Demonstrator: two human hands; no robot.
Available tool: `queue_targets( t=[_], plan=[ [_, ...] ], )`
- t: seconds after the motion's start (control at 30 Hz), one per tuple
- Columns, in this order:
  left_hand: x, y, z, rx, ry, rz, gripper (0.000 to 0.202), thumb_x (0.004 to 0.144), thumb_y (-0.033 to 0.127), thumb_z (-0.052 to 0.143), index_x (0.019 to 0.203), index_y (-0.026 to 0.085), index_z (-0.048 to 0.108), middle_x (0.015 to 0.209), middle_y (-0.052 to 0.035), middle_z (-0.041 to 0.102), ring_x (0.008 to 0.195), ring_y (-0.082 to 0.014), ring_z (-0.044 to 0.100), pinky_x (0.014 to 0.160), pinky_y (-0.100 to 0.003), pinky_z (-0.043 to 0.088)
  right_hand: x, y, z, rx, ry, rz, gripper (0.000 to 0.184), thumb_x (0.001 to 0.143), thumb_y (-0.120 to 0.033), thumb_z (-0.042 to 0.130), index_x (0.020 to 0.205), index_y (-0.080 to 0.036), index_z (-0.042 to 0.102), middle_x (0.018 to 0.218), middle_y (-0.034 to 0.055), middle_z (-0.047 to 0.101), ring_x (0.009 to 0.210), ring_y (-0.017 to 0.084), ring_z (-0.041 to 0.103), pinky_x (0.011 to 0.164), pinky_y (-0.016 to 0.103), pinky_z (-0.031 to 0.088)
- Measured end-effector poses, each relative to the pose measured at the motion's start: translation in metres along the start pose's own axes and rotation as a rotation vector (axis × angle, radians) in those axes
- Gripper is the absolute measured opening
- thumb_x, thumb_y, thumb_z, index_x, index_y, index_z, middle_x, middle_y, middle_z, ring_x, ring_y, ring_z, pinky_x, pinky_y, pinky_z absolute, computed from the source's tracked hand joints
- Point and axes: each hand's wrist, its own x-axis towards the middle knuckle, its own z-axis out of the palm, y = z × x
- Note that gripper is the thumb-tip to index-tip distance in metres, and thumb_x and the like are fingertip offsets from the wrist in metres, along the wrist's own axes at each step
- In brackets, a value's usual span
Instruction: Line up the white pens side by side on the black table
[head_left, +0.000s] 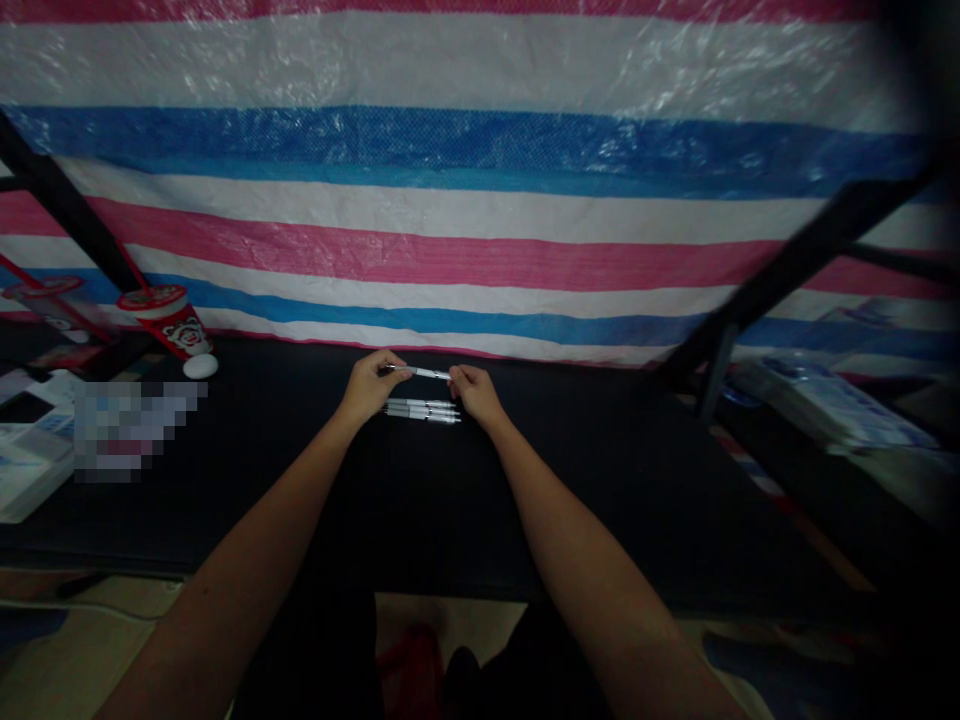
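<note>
Both my arms reach out over a black table (420,500). A white pen (427,373) is held level between my hands: my left hand (371,385) pinches its left end and my right hand (474,392) pinches its right end. Just below it, two more white pens (421,410) lie side by side on the table between my hands.
A red and white cup (169,318) with a white lid piece (200,366) beside it stands at the far left. White boxes and papers (30,455) lie on the left. A striped tarp (480,200) hangs behind. Black frame bars (787,270) slant at right, with packets (832,405) beyond.
</note>
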Motion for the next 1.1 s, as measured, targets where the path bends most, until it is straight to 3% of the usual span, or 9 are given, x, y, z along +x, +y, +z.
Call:
queue_targets(
  t=[0.17,0.33,0.57,0.77,0.9,1.1],
  plan=[
    [0.001,0.000,-0.001,-0.146,-0.044,-0.101,0.027,0.073,0.041,0.076,0.085,0.018,0.071,0.077,-0.0038,0.071,0.075,-0.0201,0.066,0.075,-0.034,0.050,0.003,0.000,0.002,0.311,0.086,0.042,0.033,0.075,-0.050,0.069,0.086,-0.019,0.066,0.059,-0.0026,0.057,0.056,0.013,0.051,0.057,0.028,0.040],
    [0.002,-0.008,-0.003,-0.243,-0.026,-0.169,0.028,0.070,0.039,0.079,0.086,0.018,0.070,0.070,-0.0008,0.067,0.066,-0.0160,0.061,0.068,-0.031,0.047,0.002,-0.007,0.002,0.625,0.052,0.107,0.033,0.071,-0.040,0.076,0.095,-0.020,0.068,0.069,-0.0004,0.061,0.067,0.016,0.059,0.063,0.029,0.046],
    [-0.001,-0.007,0.000,-0.293,-0.001,-0.174,0.028,0.068,0.037,0.081,0.084,0.016,0.071,0.073,-0.0019,0.068,0.068,-0.0150,0.060,0.070,-0.031,0.047,-0.003,-0.023,-0.005,0.767,-0.088,0.274,0.039,0.090,-0.055,0.053,0.101,-0.020,0.065,0.087,0.0103,0.072,0.094,0.026,0.068,0.075,0.038,0.055],
    [-0.001,-0.008,0.002,-0.333,-0.025,-0.158,0.028,0.072,0.040,0.079,0.086,0.016,0.072,0.074,-0.0025,0.069,0.068,-0.0152,0.061,0.069,-0.030,0.047,-0.007,-0.030,-0.004,0.920,-0.196,0.315,0.037,0.092,-0.049,0.047,0.108,-0.019,0.063,0.110,0.0151,0.072,0.110,0.028,0.066,0.080,0.040,0.057],
    [0.002,-0.010,0.000,-0.377,-0.036,-0.206,0.028,0.081,0.043,0.069,0.085,0.015,0.074,0.070,-0.0042,0.068,0.066,-0.0147,0.061,0.062,-0.028,0.043,-0.007,-0.030,-0.002,0.996,-0.197,0.355,0.024,0.089,-0.040,0.053,0.100,-0.020,0.060,0.106,0.0145,0.073,0.110,0.027,0.067,0.082,0.041,0.058],
    [0.004,-0.008,-0.001,-0.459,-0.038,-0.274,0.035,0.087,0.046,0.060,0.084,0.014,0.075,0.071,-0.0076,0.070,0.067,-0.0174,0.063,0.065,-0.032,0.045,-0.006,-0.025,0.000,1.014,-0.137,0.329,0.015,0.085,-0.033,0.058,0.095,-0.022,0.058,0.092,0.0115,0.074,0.108,0.027,0.068,0.083,0.043,0.058]
  ],
)
